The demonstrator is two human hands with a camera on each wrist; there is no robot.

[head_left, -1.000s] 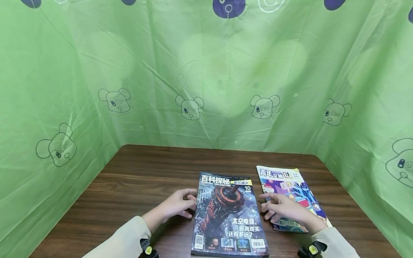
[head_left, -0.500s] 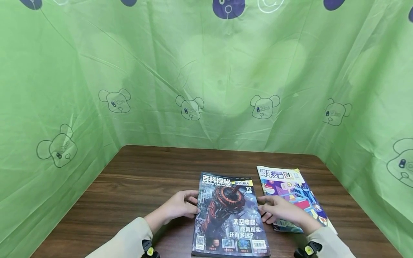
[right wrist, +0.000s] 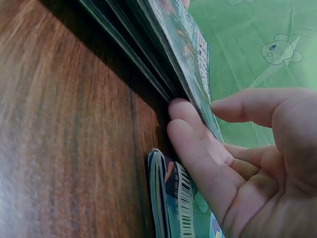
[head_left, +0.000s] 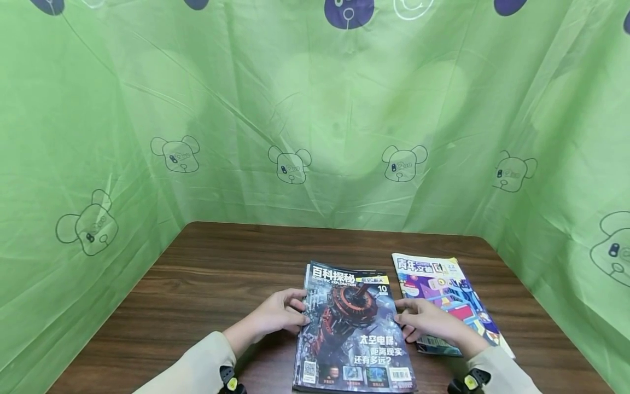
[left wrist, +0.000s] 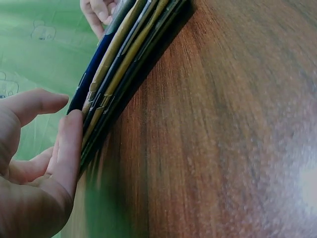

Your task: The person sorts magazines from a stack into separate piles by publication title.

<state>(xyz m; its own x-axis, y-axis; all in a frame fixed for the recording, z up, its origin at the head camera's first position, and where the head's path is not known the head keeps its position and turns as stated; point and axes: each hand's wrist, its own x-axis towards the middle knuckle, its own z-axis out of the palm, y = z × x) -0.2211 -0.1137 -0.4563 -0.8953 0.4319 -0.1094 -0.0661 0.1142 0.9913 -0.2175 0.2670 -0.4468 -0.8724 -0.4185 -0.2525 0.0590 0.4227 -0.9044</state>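
A dark "Scientific Exploration" magazine [head_left: 351, 323] lies on top of a stack of magazines [left wrist: 116, 74], whose left edges fan out beneath it. My left hand [head_left: 273, 313] holds the stack's left side; in the left wrist view its fingers [left wrist: 69, 144] press the page edges, one digit above the cover. On the opposite side, my right hand [head_left: 425, 320] grips the top magazine's edge. The right wrist view has two fingertips tucked against the layers below the cover and another digit at the cover's rim. Finger parts behind the stack are hidden.
A colourful magazine [head_left: 443, 290] lies to the right, partly under my right forearm. The brown wooden table [head_left: 221, 257] extends left and behind. Green curtains [head_left: 315, 109] with bear prints hang around the table's back and sides.
Both hands have closed in on the stack from either side. The top magazine has shifted slightly right and away from me, uncovering the left edges of those under it.
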